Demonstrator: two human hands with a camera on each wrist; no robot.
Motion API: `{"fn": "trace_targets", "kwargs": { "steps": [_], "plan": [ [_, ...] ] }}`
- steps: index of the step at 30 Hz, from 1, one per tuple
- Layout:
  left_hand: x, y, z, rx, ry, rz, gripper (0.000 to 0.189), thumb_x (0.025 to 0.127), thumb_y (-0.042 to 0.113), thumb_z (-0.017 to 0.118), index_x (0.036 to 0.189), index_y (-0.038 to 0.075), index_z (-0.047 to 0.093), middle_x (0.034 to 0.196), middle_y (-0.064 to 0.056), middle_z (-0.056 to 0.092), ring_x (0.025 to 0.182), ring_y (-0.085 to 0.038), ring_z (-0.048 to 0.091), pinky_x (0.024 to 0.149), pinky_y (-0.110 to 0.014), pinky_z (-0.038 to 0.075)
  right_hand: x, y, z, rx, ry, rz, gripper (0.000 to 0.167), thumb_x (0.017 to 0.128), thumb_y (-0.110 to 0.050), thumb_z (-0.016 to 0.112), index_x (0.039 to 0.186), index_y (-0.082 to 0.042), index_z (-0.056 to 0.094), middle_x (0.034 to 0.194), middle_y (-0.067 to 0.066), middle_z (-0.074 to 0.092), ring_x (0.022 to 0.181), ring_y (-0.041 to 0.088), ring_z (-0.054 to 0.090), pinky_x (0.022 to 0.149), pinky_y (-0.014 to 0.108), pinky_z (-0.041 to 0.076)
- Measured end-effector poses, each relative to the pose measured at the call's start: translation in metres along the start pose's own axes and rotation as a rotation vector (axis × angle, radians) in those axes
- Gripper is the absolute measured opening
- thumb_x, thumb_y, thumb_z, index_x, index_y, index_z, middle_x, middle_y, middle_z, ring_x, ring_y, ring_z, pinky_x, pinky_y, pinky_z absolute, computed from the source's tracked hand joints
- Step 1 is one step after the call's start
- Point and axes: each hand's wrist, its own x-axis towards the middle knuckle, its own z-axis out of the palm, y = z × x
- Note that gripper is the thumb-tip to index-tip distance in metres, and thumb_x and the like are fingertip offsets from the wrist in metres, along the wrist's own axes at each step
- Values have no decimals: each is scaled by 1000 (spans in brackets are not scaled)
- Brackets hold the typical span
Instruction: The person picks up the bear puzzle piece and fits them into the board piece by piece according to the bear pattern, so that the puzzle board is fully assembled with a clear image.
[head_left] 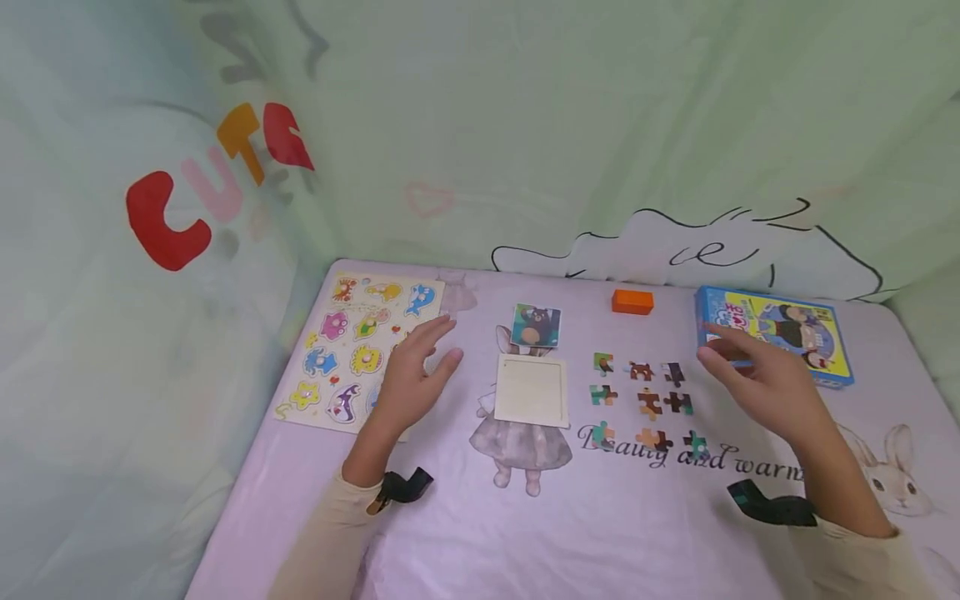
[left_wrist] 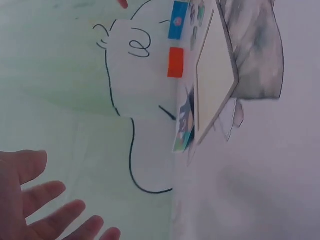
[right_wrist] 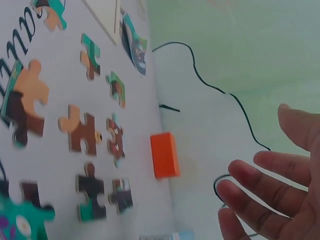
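Note:
My left hand [head_left: 415, 375] hovers over the right side of a sea-animal puzzle board [head_left: 318, 396], fingers loosely extended and holding nothing. On the right, my other hand [head_left: 768, 379] is held above the table near a blue and yellow box [head_left: 832, 333], its fingers relaxed with nothing between them. Between the hands lies a pale square puzzle tray [head_left: 531, 392] with a raised rim and no pieces in it. Behind it is a square bear picture card [head_left: 536, 326]. Several loose jigsaw pieces [right_wrist: 82, 131] in brown, tan and green lie in rows right of the tray.
An orange block [head_left: 632, 302] stands toward the back of the table. A printed cloth [head_left: 465, 533] with rabbits and lettering covers the tabletop. Behind the far edge hangs a pale green curtain [head_left: 480, 167], with another fabric wall at the left.

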Motion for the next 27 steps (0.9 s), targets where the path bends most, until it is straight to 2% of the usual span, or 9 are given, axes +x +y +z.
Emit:
{"fn": "trace_targets", "kwargs": {
  "steps": [3,10,15,21,24,27],
  "plan": [
    [1,0,15,-57,-8,-37,43,99,28,66,140,14,62,148,-6,58,137,-25,56,100,-45,55,10,-7,9,12,-29,18,60,102,-47,58,148,-9,53,123,27,66,106,44,62,69,27,48],
    [6,-4,40,-122,-68,-113,44,95,27,71,136,11,64,143,-5,62,136,-22,56,105,-44,51,30,-21,25,38,-103,-33,56,101,-49,58,140,-8,61,114,19,71,103,36,63,69,30,50],
    [8,-9,53,-123,-104,-144,44,95,30,71,135,13,65,141,-4,63,136,-22,56,109,-46,48,42,-27,31,27,-154,-55,55,101,-52,56,136,-9,64,116,17,70,104,33,60,69,30,50],
    [13,-14,63,-126,-128,-151,41,94,33,72,131,15,68,138,-2,66,136,-21,56,113,-45,43,57,-32,40,0,-211,-38,60,98,-59,56,130,-10,69,118,17,70,103,31,59,68,29,50],
    [15,-17,67,-119,-139,-130,39,93,32,73,128,14,70,135,-2,68,133,-20,58,113,-44,44,63,-34,45,-9,-233,-30,63,96,-62,57,127,-9,71,116,15,71,103,30,59,69,28,50],
    [18,-21,72,-94,-147,-110,38,92,31,74,126,14,71,132,-2,69,131,-20,60,112,-42,45,68,-35,51,-22,-239,-52,58,96,-59,60,123,-10,73,112,12,72,102,29,60,71,28,49]
  ]
}}
